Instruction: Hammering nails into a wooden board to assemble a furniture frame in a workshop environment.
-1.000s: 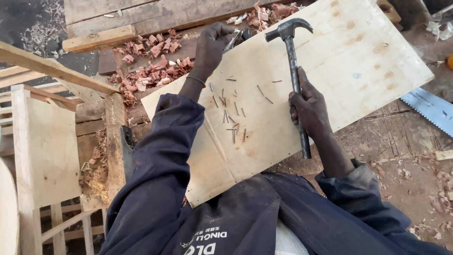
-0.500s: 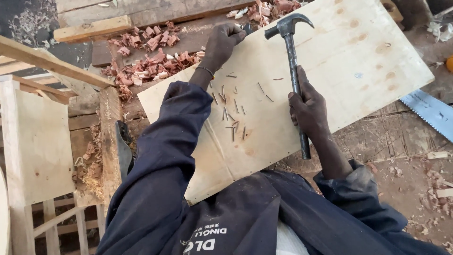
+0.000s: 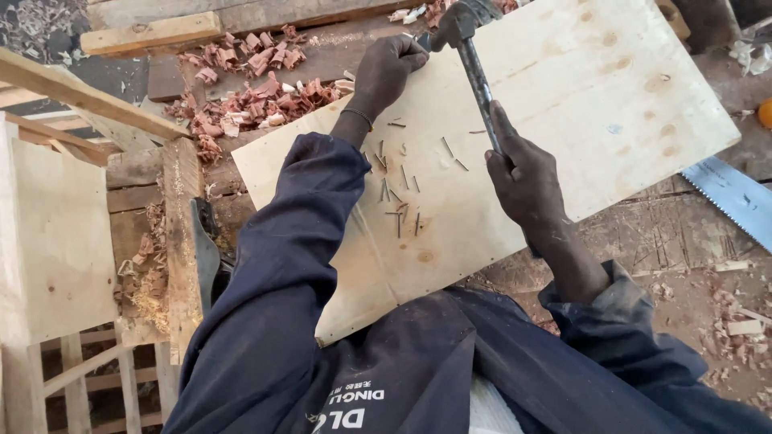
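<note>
- At the board's 12 o'clock edge, left hand (image 3: 388, 68) fingers pinch something unseen, likely a nail, under the hammer (image 3: 474, 68); a mis-strike risks fingers.
- Right hand (image 3: 524, 173) clamps the handle.
- Loose nails (image 3: 400, 193) on the plywood board (image 3: 579, 104) may scatter.

Reddish wood shavings (image 3: 249, 88) lay heaped at the upper left of the frame, below a pale timber batten (image 3: 153, 34) that ran across the top edge. A light wooden frame with slats (image 3: 56, 265) filled the left side. A handsaw blade (image 3: 733, 198) slanted in from the right edge, and small wood offcuts (image 3: 744, 325) were scattered over the dusty floor (image 3: 683, 241) at lower right.
</note>
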